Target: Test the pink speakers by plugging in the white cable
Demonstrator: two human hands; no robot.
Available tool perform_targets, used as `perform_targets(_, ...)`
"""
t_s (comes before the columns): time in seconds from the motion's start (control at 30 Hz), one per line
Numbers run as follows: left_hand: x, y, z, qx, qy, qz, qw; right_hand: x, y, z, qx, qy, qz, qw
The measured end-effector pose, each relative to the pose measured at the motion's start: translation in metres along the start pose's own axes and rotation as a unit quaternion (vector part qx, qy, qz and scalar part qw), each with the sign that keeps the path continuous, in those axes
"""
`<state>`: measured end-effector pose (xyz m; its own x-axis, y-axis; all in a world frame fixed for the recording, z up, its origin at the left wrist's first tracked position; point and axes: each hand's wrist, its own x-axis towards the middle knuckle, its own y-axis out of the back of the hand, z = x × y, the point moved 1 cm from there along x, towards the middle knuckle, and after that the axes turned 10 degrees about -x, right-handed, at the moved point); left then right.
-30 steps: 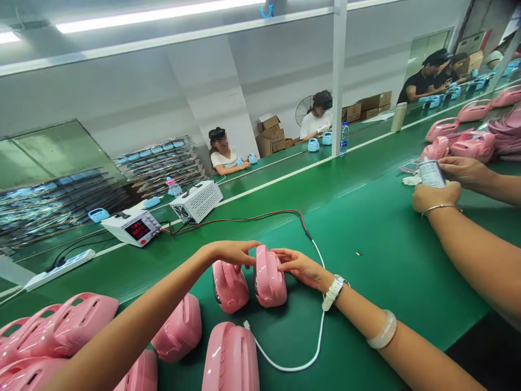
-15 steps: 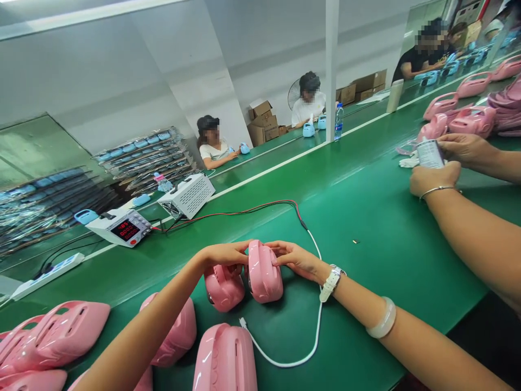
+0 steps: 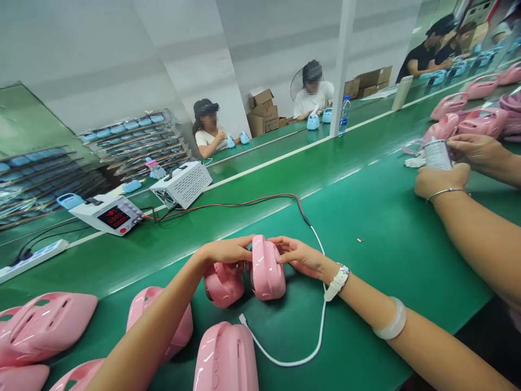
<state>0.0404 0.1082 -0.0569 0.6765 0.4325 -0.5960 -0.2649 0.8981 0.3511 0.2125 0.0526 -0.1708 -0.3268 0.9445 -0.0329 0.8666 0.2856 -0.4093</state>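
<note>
1. Hands first: left hand point(image 3: 228, 251) curls its fingers over the top of the upright pink shell point(image 3: 266, 267) from the left side, right hand point(image 3: 299, 256) presses on it from the right, so it's pinched between both palms. Neither hand is spread wide.
2. Step-wise, I'd say it's mid-handling of one unit, steadying it on the green bench point(image 3: 378, 239), right in front of the body. A second pink shell point(image 3: 223, 282) leans just beside it, touching or nearly so; can't tell which.
3. Next move probably calls for a firm two-sided grip and keeping clear of the white cable point(image 3: 285, 355), whose plug end lies loose just below the shells.
4. Looks: glossy pink plastic, rounded, smooth, with a ridge running down the face. Slippery-looking, honestly.
5. Around it: more pink shells point(image 3: 226, 358) nearer the body, a meter with red digits point(image 3: 109, 215) to the far left, and a co-worker's hands point(image 3: 442, 179) on the right holding a small can.
</note>
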Motion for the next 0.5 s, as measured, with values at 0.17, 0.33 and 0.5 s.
perform_targets(0.17, 0.0000, -0.0008, -0.0016, -0.003, 0.004, 0.003, 1.000, -0.0013, 0.0019, 0.0001, -0.004, -0.001, -0.005, 1.000)
perform_targets(0.33, -0.0018, -0.0020, 0.0000, 0.013, 0.011, 0.009, 1.000, -0.0018, 0.0018, -0.0031, -0.012, -0.013, 0.002, 1.000)
perform_targets(0.5, -0.0010, -0.0014, 0.0022, 0.008, -0.002, -0.013, 1.000, -0.0022, -0.0011, -0.0075, -0.041, -0.027, 0.034, 0.998)
